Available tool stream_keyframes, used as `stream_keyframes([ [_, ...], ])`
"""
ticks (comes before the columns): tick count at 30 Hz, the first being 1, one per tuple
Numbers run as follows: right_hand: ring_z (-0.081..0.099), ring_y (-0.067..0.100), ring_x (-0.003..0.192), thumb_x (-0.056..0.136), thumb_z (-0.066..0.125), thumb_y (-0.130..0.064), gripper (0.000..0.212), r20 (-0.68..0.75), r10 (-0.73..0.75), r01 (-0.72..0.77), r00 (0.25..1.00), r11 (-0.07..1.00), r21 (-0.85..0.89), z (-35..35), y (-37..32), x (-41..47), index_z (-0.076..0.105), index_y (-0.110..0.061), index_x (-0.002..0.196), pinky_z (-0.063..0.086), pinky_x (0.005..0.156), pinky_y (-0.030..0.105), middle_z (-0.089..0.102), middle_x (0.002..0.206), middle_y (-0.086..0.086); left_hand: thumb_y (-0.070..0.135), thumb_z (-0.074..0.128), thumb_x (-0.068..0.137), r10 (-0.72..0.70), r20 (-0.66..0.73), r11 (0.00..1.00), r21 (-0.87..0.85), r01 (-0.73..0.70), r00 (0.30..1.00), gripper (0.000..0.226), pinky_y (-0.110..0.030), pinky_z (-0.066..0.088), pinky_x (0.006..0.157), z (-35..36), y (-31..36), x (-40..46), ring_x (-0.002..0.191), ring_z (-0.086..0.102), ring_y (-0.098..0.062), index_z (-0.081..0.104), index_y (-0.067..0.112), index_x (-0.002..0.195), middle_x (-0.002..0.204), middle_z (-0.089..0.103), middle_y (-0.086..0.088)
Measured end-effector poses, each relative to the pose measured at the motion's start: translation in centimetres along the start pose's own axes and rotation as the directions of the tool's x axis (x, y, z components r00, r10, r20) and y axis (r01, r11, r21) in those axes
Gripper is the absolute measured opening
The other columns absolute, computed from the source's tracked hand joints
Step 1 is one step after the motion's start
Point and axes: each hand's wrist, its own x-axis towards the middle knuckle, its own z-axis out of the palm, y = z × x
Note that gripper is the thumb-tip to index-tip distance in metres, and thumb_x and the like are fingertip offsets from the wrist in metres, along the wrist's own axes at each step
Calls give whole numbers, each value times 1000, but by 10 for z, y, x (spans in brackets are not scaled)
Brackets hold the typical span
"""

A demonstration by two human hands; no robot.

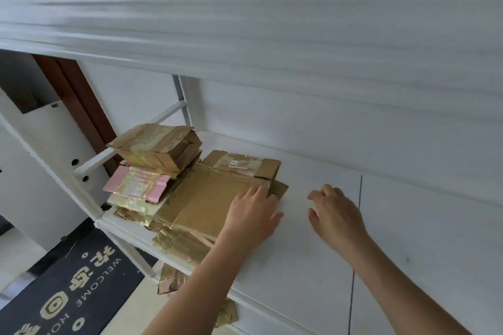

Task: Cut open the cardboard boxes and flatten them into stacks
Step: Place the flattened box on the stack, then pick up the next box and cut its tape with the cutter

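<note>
two hands work over the white shelf (313,239); the left hand (251,215) lies with straight fingers pressed on the flattened cardboard box (206,198), likely to keep it flat and squared against the pile; the right hand (336,212) hovers at its 3 o'clock, fingers loosely curled, gripping nothing. at the box's 10 o'clock sits a stack of taped flattened boxes (152,168), one pink, kept together as the growing pile.

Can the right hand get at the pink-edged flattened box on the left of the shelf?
Probably not directly: the left hand and the big flattened box lie between the right hand and the pink-edged box.
</note>
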Motion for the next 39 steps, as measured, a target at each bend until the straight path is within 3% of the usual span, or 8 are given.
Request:
stream_keyframes([
  [12, 54, 19, 109, 99, 48, -33, 27, -37, 406, -406, 913, 901, -155, -61, 227, -179, 61, -21, 120, 47, 88, 29, 56, 118, -1, 46, 42, 100, 371, 61, 928, 7, -372, 927, 43, -36, 44, 95, 37, 273, 43, 121, 50, -21, 52, 20, 133, 127, 53, -1],
  [19, 54, 35, 105, 68, 84, -17, 22, -235, 588, -631, 774, 744, -219, -101, 343, -268, 72, -12, 86, 53, 84, 46, 60, 105, 14, 46, 42, 100, 522, 42, 852, 14, -523, 852, 43, -36, 46, 92, 43, 426, 52, 117, 52, -20, 53, 20, 132, 124, 55, 0],
  [22, 45, 38, 117, 69, 80, -11, 24, -335, 600, -678, 727, 706, -207, -122, 379, -286, 70, -10, 91, 47, 96, 47, 51, 124, 18, 46, 43, 100, 548, 0, 836, 38, -547, 837, 42, -35, 47, 89, 38, 473, 57, 114, 55, -19, 54, 20, 131, 122, 55, 0],
  [27, 35, 45, 127, 71, 72, -6, 12, -489, 516, -686, 703, 675, -273, -152, 422, -290, 67, -10, 82, 36, 109, 55, 39, 144, 19, 45, 43, 100, 532, -34, 846, 68, -529, 846, 40, -33, 48, 86, 34, 517, 66, 110, 57, -18, 55, 20, 129, 118, 56, 1],
  [29, 28, 45, 136, 75, 70, -9, 5, -452, 515, -671, 728, 669, -320, -159, 436, -287, 68, -10, 79, 15, 117, 59, 33, 153, 17, 44, 42, 101, 514, -36, 856, 77, -511, 857, 40, -32, 48, 86, 33, 523, 67, 110, 57, -18, 55, 20, 130, 119, 56, 1],
  [31, 23, 39, 142, 85, 65, -19, 18, -330, 603, -688, 726, 640, -342, -162, 446, -285, 70, -13, 101, 7, 118, 62, 25, 158, 10, 43, 42, 102, 494, -34, 868, 81, -490, 869, 39, -32, 48, 86, 32, 524, 65, 109, 57, -18, 54, 20, 130, 119, 55, 1],
  [35, 43, 32, 131, 92, 57, -26, 42, -293, 559, -623, 776, 752, -215, -162, 442, -278, 59, -3, 127, 39, 105, 58, 37, 145, 5, 46, 40, 102, 403, -45, 914, -23, -404, 914, 43, -32, 48, 90, 30, 508, 56, 115, 56, -17, 49, 24, 137, 129, 53, 3],
  [39, 54, 34, 122, 92, 58, -25, 48, -441, 434, -457, 786, 887, 58, -158, 412, -260, 57, 4, 130, 45, 105, 47, 48, 141, 13, 52, 28, 102, 161, -58, 943, -287, -171, 985, 54, -37, 45, 100, 27, 474, 47, 129, 49, -21, 32, 27, 150, 149, 40, 1],
])
